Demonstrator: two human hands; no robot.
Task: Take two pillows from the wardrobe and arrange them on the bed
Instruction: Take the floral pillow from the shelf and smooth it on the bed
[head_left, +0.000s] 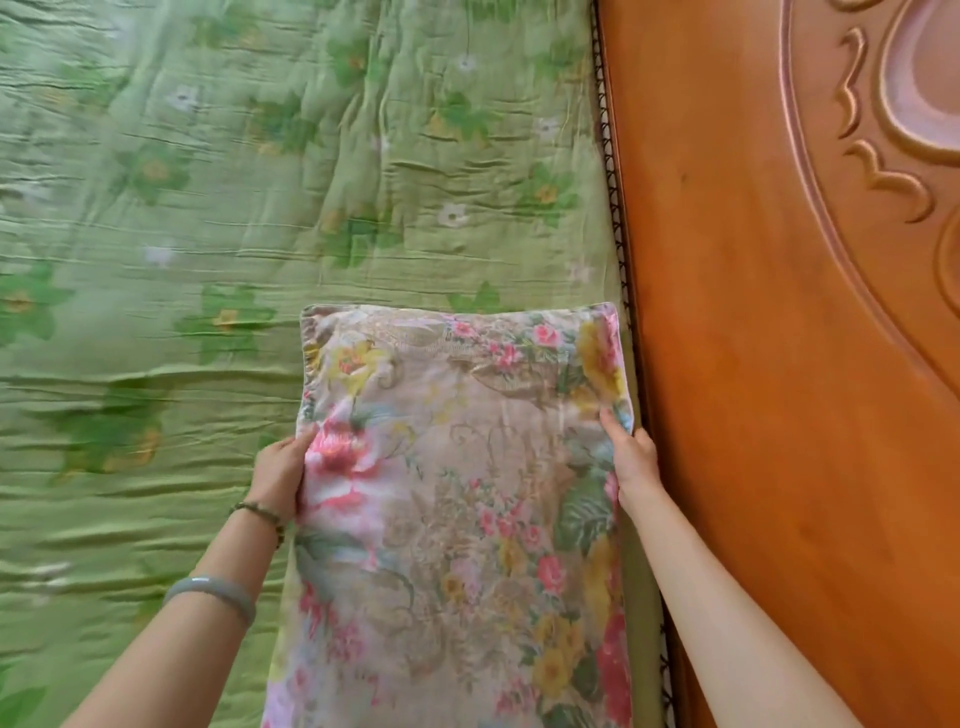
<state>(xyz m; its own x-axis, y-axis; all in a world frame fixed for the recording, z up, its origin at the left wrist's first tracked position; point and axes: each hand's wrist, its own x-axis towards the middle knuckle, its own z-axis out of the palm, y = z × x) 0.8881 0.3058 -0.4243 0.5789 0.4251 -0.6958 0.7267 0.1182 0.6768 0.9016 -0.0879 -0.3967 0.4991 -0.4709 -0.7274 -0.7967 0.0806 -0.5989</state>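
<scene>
A floral pillow (462, 493) in pink, yellow and beige lies lengthwise on the green flowered bedspread (208, 208), its right side close along the wooden headboard (769, 364). My left hand (278, 475) grips the pillow's left edge, thumb on top. My right hand (631, 457) grips the right edge, between pillow and headboard. Only this one pillow is in view.
The carved orange-brown headboard fills the right side of the view. A dark braided trim (613, 208) runs along the bed's edge beside it. The wrinkled bedspread stretches away to the left and beyond the pillow.
</scene>
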